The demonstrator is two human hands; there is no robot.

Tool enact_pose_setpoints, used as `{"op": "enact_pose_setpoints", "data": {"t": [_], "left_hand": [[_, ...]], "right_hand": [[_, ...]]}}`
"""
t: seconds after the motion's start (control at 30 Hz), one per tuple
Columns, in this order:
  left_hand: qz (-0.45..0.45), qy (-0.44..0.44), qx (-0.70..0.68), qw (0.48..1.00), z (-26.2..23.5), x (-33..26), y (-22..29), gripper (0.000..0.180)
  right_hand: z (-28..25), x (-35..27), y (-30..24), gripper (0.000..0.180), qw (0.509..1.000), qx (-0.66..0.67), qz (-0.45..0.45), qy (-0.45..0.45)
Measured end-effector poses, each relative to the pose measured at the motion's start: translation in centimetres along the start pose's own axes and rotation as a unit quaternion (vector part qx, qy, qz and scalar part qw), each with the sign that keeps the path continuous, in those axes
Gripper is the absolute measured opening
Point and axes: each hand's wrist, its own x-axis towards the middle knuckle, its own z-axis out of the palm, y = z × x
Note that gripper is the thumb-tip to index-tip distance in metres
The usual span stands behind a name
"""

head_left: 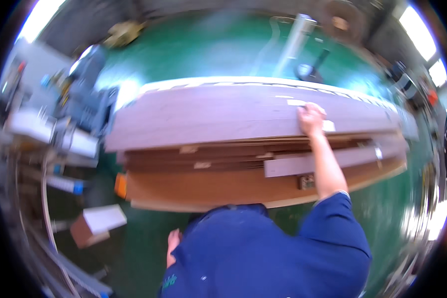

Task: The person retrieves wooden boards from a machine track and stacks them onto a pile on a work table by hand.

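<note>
A long greyish-purple board (208, 114) lies on top of a stack in front of me. My right hand (311, 119) is on its right part, fingers curled in against the surface. Whether something small sits in that grip is too blurred to make out. White labels (296, 102) lie just beyond the fingers, and a small white piece (328, 125) is beside the wrist. My left hand (173, 240) hangs low at my left side, away from the stack. Its fingers are mostly hidden and blurred.
Below the top board are more brown boards (223, 151), a shorter purplish strip (290, 166) and a bare brown sheet (208, 188). A carton (97, 225) stands on the green floor at left. Grey machinery (84, 99) is left; a white post (295, 39) stands beyond the stack.
</note>
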Motion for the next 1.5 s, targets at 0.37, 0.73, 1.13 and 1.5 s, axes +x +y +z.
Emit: {"op": "enact_pose_setpoints", "data": {"t": [0.37, 0.73, 1.13, 1.5], "left_hand": [[-0.106, 0.113, -0.081, 0.985, 4.4, -1.9, -3.6, 0.042], [-0.165, 0.061, -0.073, 0.982, 4.9, -4.8, -8.0, 0.043], [-0.129, 0.155, -0.087, 0.976, 7.4, -13.7, -9.0, 0.046], [-0.196, 0.115, -0.077, 0.971, 10.8, -21.7, -15.0, 0.042]], "right_hand": [[2.1, 0.9, 7.5, 0.051, 0.993, -0.084, 0.024, -0.081], [1.8, 1.1, 5.1, 0.054, 0.976, -0.102, 0.125, -0.144], [2.5, -0.6, 4.8, 0.054, 0.994, -0.069, -0.046, -0.073], [3.9, -1.3, 7.2, 0.054, 0.987, -0.068, -0.146, -0.014]]}}
